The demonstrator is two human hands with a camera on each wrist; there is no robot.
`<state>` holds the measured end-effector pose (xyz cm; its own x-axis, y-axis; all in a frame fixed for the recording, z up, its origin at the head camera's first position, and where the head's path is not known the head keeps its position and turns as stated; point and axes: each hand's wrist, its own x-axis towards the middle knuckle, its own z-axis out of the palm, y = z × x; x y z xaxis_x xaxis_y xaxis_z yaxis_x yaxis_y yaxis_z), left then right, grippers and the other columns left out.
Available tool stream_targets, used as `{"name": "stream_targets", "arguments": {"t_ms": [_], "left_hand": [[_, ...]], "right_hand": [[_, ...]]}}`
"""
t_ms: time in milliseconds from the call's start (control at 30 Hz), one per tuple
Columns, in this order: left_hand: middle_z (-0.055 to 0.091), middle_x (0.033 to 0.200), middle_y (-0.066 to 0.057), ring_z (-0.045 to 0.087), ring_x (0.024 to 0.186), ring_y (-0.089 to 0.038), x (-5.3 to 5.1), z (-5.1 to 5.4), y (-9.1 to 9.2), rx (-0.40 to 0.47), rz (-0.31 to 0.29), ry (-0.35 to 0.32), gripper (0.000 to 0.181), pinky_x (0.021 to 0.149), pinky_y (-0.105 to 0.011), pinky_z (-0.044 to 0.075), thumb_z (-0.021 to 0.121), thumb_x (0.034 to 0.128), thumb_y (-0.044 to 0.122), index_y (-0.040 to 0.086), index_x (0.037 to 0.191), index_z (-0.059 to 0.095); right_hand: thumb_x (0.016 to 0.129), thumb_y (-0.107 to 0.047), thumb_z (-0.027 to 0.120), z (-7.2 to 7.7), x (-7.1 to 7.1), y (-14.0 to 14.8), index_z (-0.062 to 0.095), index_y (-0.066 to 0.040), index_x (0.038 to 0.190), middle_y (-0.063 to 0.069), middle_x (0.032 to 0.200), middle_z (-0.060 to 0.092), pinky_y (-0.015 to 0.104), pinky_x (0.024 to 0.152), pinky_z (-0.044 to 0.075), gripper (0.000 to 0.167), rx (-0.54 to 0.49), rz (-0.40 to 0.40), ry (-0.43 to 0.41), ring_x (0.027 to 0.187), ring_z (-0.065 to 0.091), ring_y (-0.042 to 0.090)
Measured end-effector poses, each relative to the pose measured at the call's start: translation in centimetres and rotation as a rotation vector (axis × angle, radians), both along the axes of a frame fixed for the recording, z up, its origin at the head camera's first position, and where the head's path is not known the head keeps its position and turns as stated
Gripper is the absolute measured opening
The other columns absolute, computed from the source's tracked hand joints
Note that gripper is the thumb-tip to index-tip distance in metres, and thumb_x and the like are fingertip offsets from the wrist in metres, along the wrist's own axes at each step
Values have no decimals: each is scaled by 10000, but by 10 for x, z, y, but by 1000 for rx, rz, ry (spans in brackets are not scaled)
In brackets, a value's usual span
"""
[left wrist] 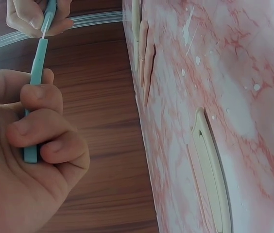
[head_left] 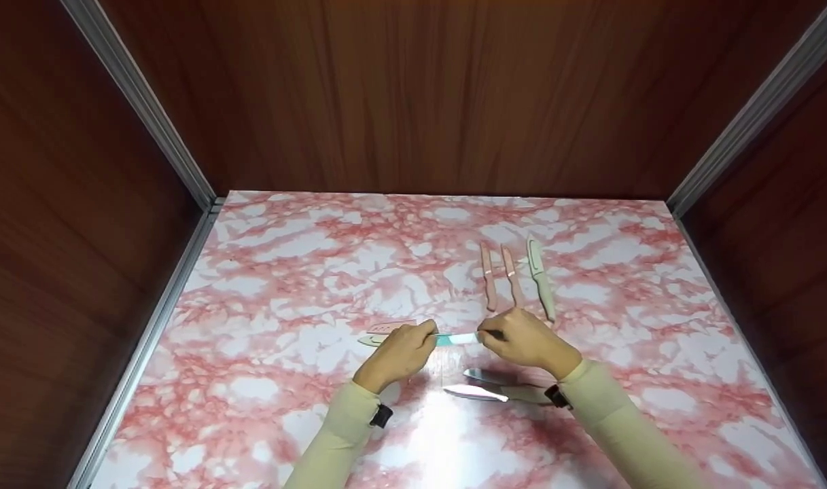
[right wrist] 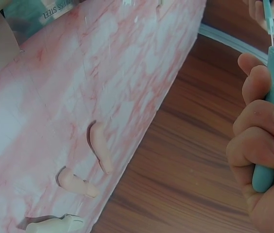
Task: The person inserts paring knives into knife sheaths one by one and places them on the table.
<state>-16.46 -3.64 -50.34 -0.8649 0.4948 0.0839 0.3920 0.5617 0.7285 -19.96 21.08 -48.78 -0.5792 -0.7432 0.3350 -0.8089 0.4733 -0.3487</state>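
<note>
So the big thing here is the counter point(head_left: 284, 292), red-and-white marbled, and everything sits on it or is held over it. Next size down, the hands, and both are busy: left hand point(head_left: 401, 350) has its fingers curled round a teal sheath point(left wrist: 37, 63), right hand point(head_left: 525, 339) has a full grip on the teal handle point(right wrist: 263, 177) of the same knife

Around them: a pale green knife point(head_left: 542, 285) and two pink knives point(head_left: 489, 278) point(head_left: 512, 275) lie beyond the right hand, roughly end-on to the person. Two bare knife blades point(head_left: 491, 375) point(head_left: 476, 393) are on the near side, tips pointing left, and a pale green sheath point(head_left: 370, 341) plus a pink sheath point(head_left: 389, 327) lie just by the left hand

Now the bit that matters imo: the teal knife is right between the hands, long axis running side to side, sheath end left, handle end right. Neither hand is nearer, each already owns an end. Both wrist views show sheath and handle pretty much in line, so I'd say any push or pull has to go along that axis

Smallest thing: a short stretch of blade point(head_left: 464, 338) showing between the two grips, its tip out of sight
</note>
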Motion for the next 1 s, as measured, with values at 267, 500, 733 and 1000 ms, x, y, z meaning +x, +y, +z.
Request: {"name": "stream_targets", "arguments": {"t_ms": [267,500,733,1000], "left_hand": [[337,580,81,290,484,-52,0,0,1,-5,-1,15,236,486,-216,276,361,993,150,149,774,447],[351,585,80,318,503,-63,-1,0,2,-18,6,29,230,504,-228,302,364,989,159,150,789,476],[380,588,83,356,530,-77,-1,-1,4,-35,12,27,223,526,-238,330,369,991,171,158,809,497],[371,586,85,332,492,-59,1,0,5,-12,12,-3,215,488,-224,313,377,992,159,145,817,501]], "right_hand": [[898,-98,554,-1,-1,-2,516,-193,641,-152,577,378,209,498,344,276,-14,21,14,502,336,-1],[893,-91,560,1,0,-3,516,-194,641,-155,577,377,207,496,347,276,-22,28,19,499,339,-3],[878,-76,559,0,0,-6,455,-199,616,-147,561,338,191,477,305,307,-30,42,27,493,301,-12],[873,-72,559,0,1,-8,449,-195,612,-145,560,330,193,484,303,309,-32,35,34,497,291,-8]]}}
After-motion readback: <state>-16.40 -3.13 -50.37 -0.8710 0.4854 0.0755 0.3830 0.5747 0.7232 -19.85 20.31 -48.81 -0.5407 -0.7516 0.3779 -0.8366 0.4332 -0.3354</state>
